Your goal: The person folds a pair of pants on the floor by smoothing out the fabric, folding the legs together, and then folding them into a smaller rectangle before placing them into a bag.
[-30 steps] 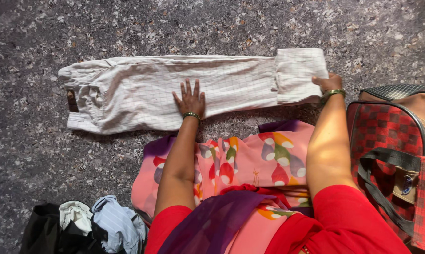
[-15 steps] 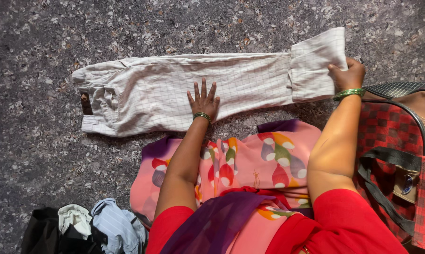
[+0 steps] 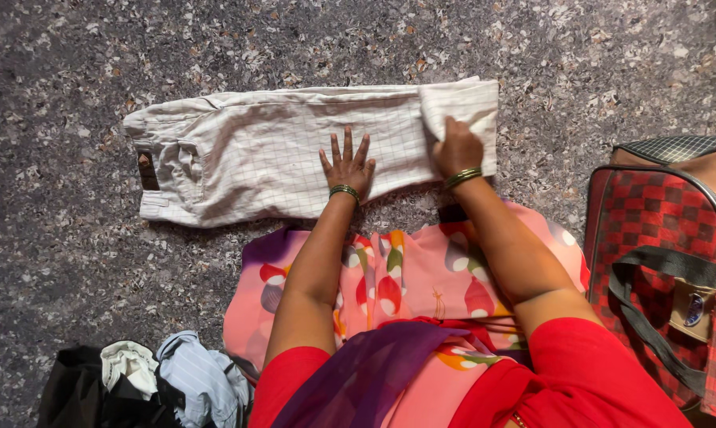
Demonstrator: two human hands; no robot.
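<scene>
1. A person seated on a speckled grey stone floor [image 3: 72, 261] works on a pair of cream checked cotton trousers [image 3: 255, 150] laid flat just ahead of both hands.

2. The left hand [image 3: 347, 168] lies open, palm down and fingers spread, pressing on the middle of the trouser legs.

3. The right hand [image 3: 456, 149] is closed on the turned-over hem end [image 3: 467, 105], holding that doubled layer on top of the legs, just to the right of the left hand.

4. The step in hand looks like a fold along the length: the hem end is doubled toward the waistband. The next move would seem to call for carrying that end further left while the flat hand pins the cloth underneath.

5. The trousers' long axis runs left to right, crosswise to the person's forearms. The waistband with its small brown patch [image 3: 145, 168] points well to the left of the left hand; the folded end sits under the right hand.

6. A red and black checked fabric bag [image 3: 651, 230] stands to the right of the right arm; a heap of dark, white and pale blue clothes [image 3: 152, 380] lies behind and left of the left elbow.
</scene>
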